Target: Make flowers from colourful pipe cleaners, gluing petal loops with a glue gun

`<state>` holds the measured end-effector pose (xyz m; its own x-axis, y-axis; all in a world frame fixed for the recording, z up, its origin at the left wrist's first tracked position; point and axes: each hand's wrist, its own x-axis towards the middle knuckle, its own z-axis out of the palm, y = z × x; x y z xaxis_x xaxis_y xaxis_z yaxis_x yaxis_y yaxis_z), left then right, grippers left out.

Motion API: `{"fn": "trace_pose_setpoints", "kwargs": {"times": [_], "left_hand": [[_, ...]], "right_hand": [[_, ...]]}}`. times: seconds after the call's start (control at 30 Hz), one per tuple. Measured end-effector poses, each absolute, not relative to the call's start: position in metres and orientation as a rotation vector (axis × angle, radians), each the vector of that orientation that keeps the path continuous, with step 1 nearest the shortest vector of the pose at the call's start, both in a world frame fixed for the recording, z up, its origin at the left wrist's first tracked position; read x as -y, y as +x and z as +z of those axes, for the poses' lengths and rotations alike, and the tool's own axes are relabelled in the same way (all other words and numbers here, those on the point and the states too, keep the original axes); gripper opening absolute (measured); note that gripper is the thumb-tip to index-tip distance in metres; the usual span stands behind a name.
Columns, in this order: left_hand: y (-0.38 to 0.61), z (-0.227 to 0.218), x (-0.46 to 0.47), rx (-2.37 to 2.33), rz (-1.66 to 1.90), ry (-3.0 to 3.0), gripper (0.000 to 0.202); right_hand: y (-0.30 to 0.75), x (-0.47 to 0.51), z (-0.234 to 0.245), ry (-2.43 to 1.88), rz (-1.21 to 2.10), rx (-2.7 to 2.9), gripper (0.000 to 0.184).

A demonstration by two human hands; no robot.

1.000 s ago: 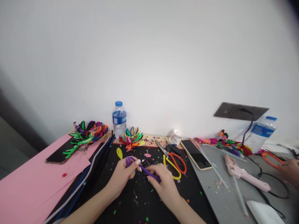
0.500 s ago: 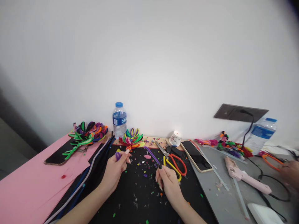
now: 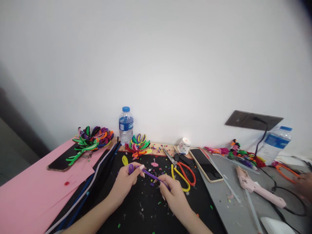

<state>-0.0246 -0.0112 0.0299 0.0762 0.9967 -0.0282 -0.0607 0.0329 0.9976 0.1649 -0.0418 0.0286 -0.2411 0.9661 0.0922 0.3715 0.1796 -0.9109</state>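
A purple pipe cleaner (image 3: 149, 174) is stretched between both my hands over the black mat (image 3: 146, 211). My left hand (image 3: 126, 183) pinches its looped end, fingers closed. My right hand (image 3: 172, 191) grips the other end, fingers curled round it. A yellow pipe-cleaner loop (image 3: 125, 160) lies just behind my left hand. Scissors with red and yellow handles (image 3: 181, 172) lie to the right of my right hand.
A water bottle (image 3: 126, 125) and pipe-cleaner flowers (image 3: 138, 146), (image 3: 94, 138) stand by the wall. Two phones (image 3: 206, 164), (image 3: 62, 162), a pink glue gun (image 3: 255, 187) with cable, pink paper (image 3: 29, 195) and another person's hand (image 3: 304, 185) are around.
My hands had moved apart, the left lifting the purple loop toward the back. They have come together again lower over the mat, with the pipe cleaner pulled between them.
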Motion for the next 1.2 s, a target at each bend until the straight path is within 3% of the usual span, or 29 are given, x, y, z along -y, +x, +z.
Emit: {"fn": "trace_pose_setpoints", "kwargs": {"times": [0.13, 0.4, 0.63, 1.07, 1.2], "left_hand": [[-0.023, 0.029, 0.011, -1.115, 1.136, 1.184, 0.028], [-0.023, 0.034, 0.014, -1.117, 1.201, 1.292, 0.033], [-0.026, 0.031, 0.018, -1.07, 1.173, 1.224, 0.043], [-0.018, 0.043, 0.03, -0.994, 0.885, 1.566, 0.042], [-0.015, 0.042, 0.031, -1.049, 0.865, 1.631, 0.043]], "right_hand": [[0.169, 0.039, 0.03, -1.354, 0.801, 1.723, 0.025], [0.166, 0.037, 0.033, -1.238, 1.282, 1.533, 0.036], [0.163, 0.041, 0.038, -1.235, 1.393, 1.559, 0.038], [0.162, 0.045, 0.036, -1.167, 1.437, 1.615, 0.031], [0.159, 0.045, 0.035, -1.129, 1.434, 1.598, 0.016]]}}
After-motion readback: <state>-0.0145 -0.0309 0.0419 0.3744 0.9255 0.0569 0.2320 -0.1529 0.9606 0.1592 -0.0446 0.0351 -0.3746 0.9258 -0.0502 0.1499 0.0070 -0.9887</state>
